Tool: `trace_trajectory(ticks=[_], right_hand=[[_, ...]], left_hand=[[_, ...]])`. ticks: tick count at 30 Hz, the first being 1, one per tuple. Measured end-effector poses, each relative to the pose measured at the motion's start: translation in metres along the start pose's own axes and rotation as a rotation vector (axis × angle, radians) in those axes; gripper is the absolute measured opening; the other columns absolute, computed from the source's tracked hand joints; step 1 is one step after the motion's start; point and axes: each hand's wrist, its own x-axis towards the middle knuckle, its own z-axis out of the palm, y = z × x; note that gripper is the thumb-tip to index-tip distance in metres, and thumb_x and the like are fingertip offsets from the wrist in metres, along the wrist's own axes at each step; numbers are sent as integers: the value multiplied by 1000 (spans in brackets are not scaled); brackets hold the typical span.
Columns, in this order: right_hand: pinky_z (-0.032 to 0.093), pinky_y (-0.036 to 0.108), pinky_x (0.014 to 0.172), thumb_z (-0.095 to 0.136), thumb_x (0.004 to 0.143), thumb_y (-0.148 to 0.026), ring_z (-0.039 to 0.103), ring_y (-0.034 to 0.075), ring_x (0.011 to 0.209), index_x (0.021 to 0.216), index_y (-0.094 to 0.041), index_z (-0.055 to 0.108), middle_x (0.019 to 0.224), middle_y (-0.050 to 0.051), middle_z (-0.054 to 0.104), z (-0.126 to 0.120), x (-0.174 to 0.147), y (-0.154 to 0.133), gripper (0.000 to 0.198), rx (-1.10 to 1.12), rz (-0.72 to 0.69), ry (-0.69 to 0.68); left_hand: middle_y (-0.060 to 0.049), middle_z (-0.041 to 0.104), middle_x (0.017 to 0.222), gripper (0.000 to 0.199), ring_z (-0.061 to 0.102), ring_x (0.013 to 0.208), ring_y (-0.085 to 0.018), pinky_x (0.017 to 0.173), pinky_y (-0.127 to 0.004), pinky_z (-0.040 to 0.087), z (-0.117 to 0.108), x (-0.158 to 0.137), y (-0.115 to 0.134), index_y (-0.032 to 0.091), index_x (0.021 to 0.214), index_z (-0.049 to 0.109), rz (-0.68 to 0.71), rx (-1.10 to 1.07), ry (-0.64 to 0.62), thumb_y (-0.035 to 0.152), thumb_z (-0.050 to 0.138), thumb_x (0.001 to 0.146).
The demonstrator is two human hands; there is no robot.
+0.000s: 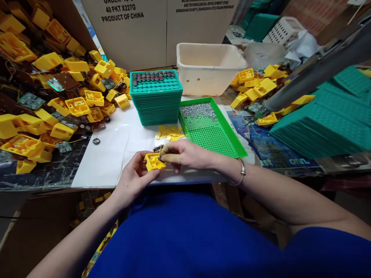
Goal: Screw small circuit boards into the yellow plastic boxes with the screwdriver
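Note:
Near the table's front edge, my left hand (133, 172) grips a small yellow plastic housing (153, 164), its open side facing up. My right hand (185, 154) is at the housing's right side, fingers pinched over its edge; a small dark piece shows at the fingertips, too small to name. A thin yellow strip stands up beside those fingers. Just behind the hands lie flat yellow plastic pieces (169, 133) in a loose pile. The green perforated tray (208, 135) with small silvery metal parts (199, 111) sits behind my right forearm.
A stack of teal trays (160, 108) bears button-like cells on top. Behind it stand a translucent bin (208, 79) and a large carton (133, 42). Yellow housings with circuit boards heap up at left (78, 106) and right (261, 88). More teal trays (324, 116) lean at right.

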Motion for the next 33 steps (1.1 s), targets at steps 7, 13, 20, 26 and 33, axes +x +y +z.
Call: trace_trajectory(ticks=[7,13,20,26,33], right_hand=[[40,29,70,59,91,-23,57,17,79,95,-8,68,91,11,69,5,-4,-15,18,-844,-167,-46],[44,31,74,50,95,-20,58,18,81,98,-9,69,92,11,66,10,-7,-10,22,-899,-303,110],[49,40,99,51,88,-8,55,21,116,122,-11,59,120,16,58,0,-9,25,35,-595,-709,398],[49,39,104,52,86,-6,55,17,122,130,-15,48,128,13,58,-4,-10,23,45,-504,-763,203],[56,30,83,47,94,-10,64,13,93,124,-14,57,104,10,66,1,-19,23,32,-508,-784,494]], left_hand=[[-1,70,92,49,65,83,-13,75,-23,51,7,1,4,19,113,53,-22,-112,-138,22,79,72],[1,72,86,44,67,76,-10,72,-19,53,10,8,4,21,104,52,-12,-309,-68,17,81,71],[-1,73,84,43,72,73,-16,66,-23,58,6,10,14,20,100,56,-96,-439,-58,12,80,65],[-2,74,79,41,69,54,-14,49,-17,52,-3,7,23,22,100,57,-271,-525,-289,17,77,64],[-2,73,86,36,74,81,-19,66,-22,57,11,5,15,19,96,58,-81,-334,-27,18,81,69]])
